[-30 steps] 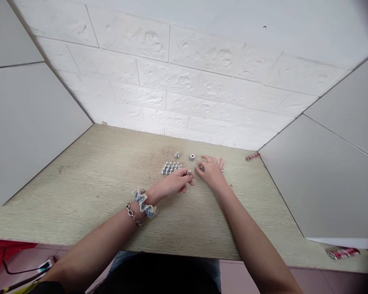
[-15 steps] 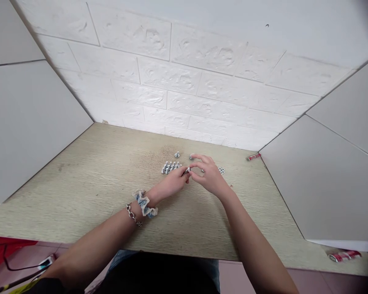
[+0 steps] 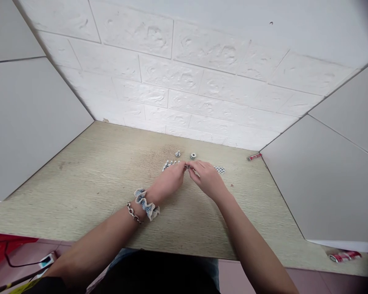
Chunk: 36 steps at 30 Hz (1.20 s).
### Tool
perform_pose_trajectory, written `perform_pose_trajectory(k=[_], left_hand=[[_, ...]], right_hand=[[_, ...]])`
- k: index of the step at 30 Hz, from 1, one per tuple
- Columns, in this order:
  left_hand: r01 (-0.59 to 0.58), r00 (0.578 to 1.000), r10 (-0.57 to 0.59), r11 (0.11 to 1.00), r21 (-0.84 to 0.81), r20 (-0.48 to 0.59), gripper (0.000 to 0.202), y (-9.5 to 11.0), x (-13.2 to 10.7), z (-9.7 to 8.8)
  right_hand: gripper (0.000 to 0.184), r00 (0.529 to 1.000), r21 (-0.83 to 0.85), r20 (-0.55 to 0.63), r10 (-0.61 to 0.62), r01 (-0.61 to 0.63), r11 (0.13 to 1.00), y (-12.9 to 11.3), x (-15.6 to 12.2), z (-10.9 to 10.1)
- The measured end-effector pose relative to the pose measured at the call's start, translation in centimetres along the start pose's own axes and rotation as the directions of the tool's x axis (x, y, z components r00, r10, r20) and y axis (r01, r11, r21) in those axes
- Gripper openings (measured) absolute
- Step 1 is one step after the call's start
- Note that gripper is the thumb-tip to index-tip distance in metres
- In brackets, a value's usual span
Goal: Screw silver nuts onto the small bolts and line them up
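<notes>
My left hand [image 3: 169, 182] and my right hand [image 3: 206, 178] meet fingertip to fingertip over the wooden table [image 3: 104, 179], both pinched on a small metal bolt [image 3: 187, 166] held between them. Just behind my left fingers stands a row of several upright silver bolts [image 3: 168, 164], partly hidden by the hand. A little pile of metal nuts [image 3: 220, 169] lies right of my right hand. Farther back, a single bolt [image 3: 178, 154] and a round washer-like piece [image 3: 193, 155] sit on the table.
A red pen-like object [image 3: 253, 156] lies at the table's back right corner by the grey side panel [image 3: 331, 175]. A white brick-pattern wall [image 3: 184, 90] closes the back, and a grey panel [image 3: 27, 122] the left. A red-and-white object [image 3: 343, 256] lies at lower right.
My right hand left the pile of nuts and came left to meet my left hand. Both hands lifted slightly and now pinch the small bolt together.
</notes>
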<state>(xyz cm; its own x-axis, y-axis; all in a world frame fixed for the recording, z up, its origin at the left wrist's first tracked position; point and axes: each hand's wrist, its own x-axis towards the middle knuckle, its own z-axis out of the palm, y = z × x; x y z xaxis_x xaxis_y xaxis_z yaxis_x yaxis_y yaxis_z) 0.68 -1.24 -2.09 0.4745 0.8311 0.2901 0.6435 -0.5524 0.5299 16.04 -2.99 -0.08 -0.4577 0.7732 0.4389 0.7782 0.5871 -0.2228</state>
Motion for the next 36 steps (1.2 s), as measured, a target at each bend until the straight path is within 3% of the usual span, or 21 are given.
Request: perform_pose_trajectory(k=[7,12,15,18,22,24,27,31,33,36], left_hand=[[0.028,1.000,-0.027,0.999,-0.036,0.008,0.024,0.41,-0.04,-0.07],[0.004,0.999,-0.002,0.998,-0.060,0.037,0.024,0.78,-0.24,-0.05],[0.012,0.999,-0.008,0.997,-0.072,0.047,0.025,0.93,-0.22,-0.13],[0.035,0.999,-0.034,0.999,-0.040,0.030,0.024,0.99,-0.15,-0.18],[0.040,0.999,-0.041,0.998,-0.054,-0.009,0.024,0.76,0.00,-0.17],[0.047,0.999,-0.048,0.997,-0.054,-0.021,0.024,0.55,0.06,-0.14],[0.071,0.997,-0.071,0.997,-0.021,-0.019,0.022,0.33,0.06,-0.05],[0.050,0.999,-0.050,0.999,-0.013,-0.020,0.023,0.48,-0.05,0.04],[0.044,0.999,-0.044,0.999,-0.014,-0.008,0.023,0.66,-0.07,0.02],[0.063,0.998,-0.063,0.998,-0.009,-0.007,0.024,0.81,-0.02,-0.09]], right_hand=[[0.023,0.998,-0.114,0.021,0.060,-0.057,0.992,-0.24,0.16,-0.05],[0.042,0.988,-0.205,0.054,0.144,-0.130,0.970,-0.45,0.42,0.35],[0.048,0.976,-0.152,0.045,0.214,-0.205,0.967,-0.60,0.32,0.44],[0.043,0.962,-0.013,-0.032,0.270,-0.271,0.963,-0.75,0.14,0.29],[0.019,0.978,0.193,-0.129,0.162,-0.136,0.972,-0.67,0.11,0.15],[0.019,0.989,0.228,-0.123,0.079,-0.049,0.973,-0.47,0.18,0.25],[0.021,0.994,0.232,-0.103,0.038,-0.014,0.973,-0.17,0.26,0.47],[0.018,0.996,0.136,-0.032,0.078,-0.073,0.988,0.06,0.13,0.57],[0.030,0.994,0.014,-0.016,0.107,-0.107,0.994,0.14,-0.07,0.58],[0.048,0.992,-0.070,-0.088,0.093,-0.099,0.993,0.20,-0.37,0.52]])
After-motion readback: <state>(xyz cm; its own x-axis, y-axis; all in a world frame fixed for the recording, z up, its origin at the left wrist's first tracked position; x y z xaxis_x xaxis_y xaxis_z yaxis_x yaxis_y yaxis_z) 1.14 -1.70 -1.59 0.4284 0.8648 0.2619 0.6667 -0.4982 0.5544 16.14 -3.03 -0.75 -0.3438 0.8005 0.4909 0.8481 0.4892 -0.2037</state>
